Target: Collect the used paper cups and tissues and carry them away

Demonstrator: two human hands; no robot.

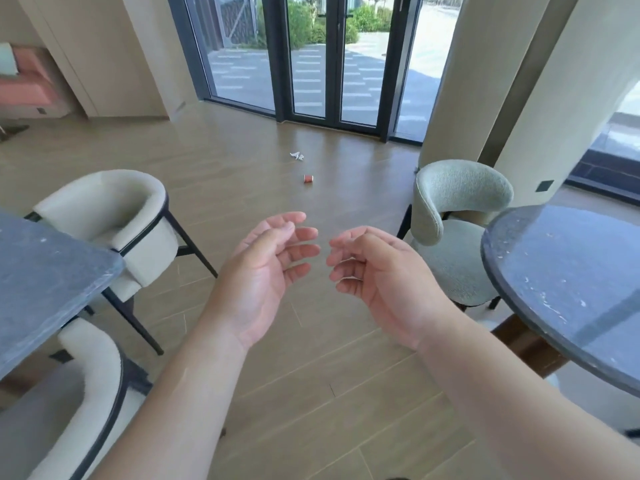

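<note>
While both hands [294, 268] are held loosely spread and empty, nothing is collected: cup [308, 178] and tissue [297, 155] are left on the floor, upper centre.

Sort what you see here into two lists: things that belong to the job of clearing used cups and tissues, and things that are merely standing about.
Belongs to the job:
- orange paper cup, on its side on the floor
- crumpled white tissue, on the floor beyond it
- left hand and right hand, both empty

Just standing about:
- cream chair
- green chair
- round dark table
- grey table
- glass doors
</note>
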